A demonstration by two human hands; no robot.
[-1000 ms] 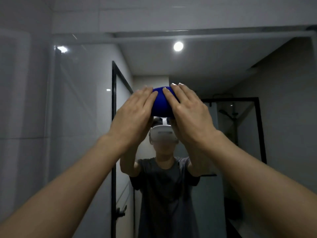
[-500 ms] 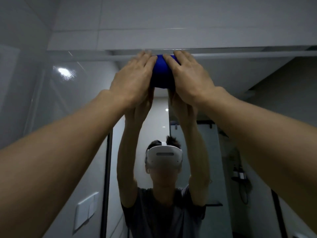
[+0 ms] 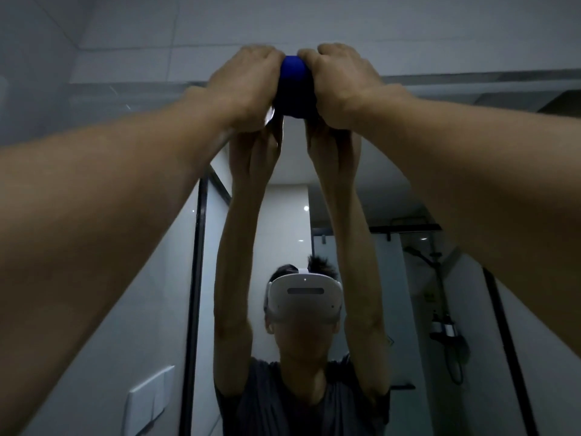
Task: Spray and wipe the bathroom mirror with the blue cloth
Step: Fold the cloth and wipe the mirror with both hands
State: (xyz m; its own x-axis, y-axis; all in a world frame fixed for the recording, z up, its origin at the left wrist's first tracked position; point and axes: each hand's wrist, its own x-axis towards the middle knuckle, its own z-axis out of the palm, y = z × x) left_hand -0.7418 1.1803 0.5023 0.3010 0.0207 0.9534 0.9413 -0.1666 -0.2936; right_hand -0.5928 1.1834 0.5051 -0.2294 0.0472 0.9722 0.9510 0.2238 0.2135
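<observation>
From the head view, both arms reach up to the top edge of the large wall-mounted bathroom mirror (image 3: 393, 190). The left hand (image 3: 248, 86) and right hand (image 3: 341, 83) sit side by side with fingers curled over a bunched bright blue cloth (image 3: 295, 89), gripping it between them and holding it against the glass just below the pale tiled wall (image 3: 283, 23). The mirror reflects raised arms, a white headset (image 3: 303, 297), a grey T-shirt (image 3: 301, 401) and a black-framed shower screen (image 3: 405, 229).
</observation>
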